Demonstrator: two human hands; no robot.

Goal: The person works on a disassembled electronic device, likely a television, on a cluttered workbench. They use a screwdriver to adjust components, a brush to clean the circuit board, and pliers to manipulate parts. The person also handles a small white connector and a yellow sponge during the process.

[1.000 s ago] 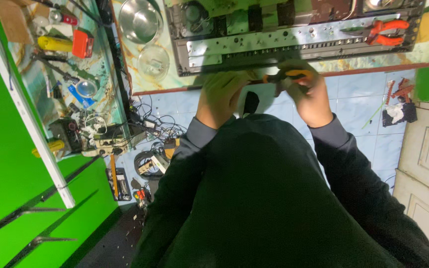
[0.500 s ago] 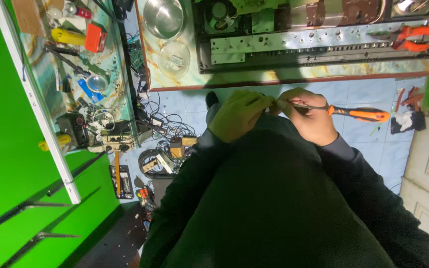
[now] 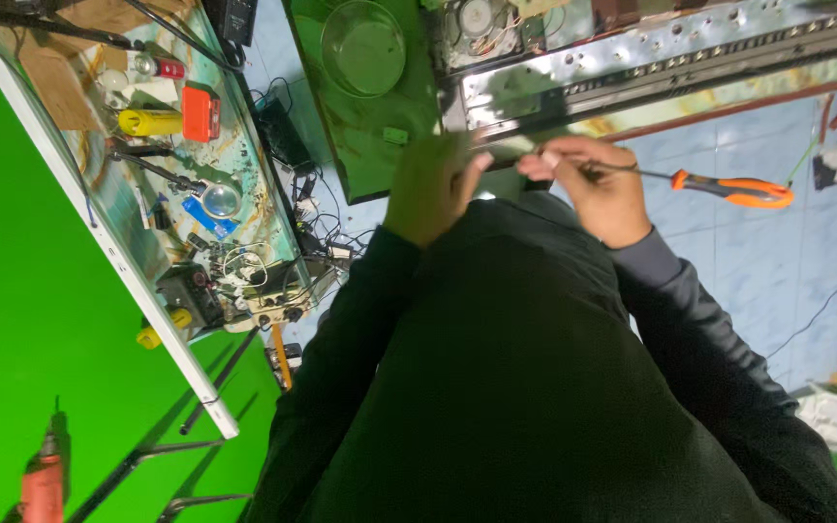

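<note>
My right hand point(image 3: 598, 189) grips the metal shaft of a screwdriver with an orange and black handle point(image 3: 733, 189); the handle points right, away from my body. My left hand point(image 3: 428, 189) is curled close beside it, fingertips near the right hand's fingers, in front of my dark jacket. Whether the left hand holds something small is hidden. Both hands hover at the near edge of a long metal chassis point(image 3: 651, 68) with rows of holes, lying on the workbench point(image 3: 370, 136).
A glass bowl point(image 3: 362, 46) sits on the bench to the left. A side shelf point(image 3: 162, 194) carries a yellow can, an orange box, tools and tangled wires. A green wall stands left, with a red drill point(image 3: 43, 484) below. Blue tiled floor lies right.
The view has shifted, so bench and chassis sit higher in the frame. My hands stay together. The screwdriver, first hidden between them, now sticks out to the right.
</note>
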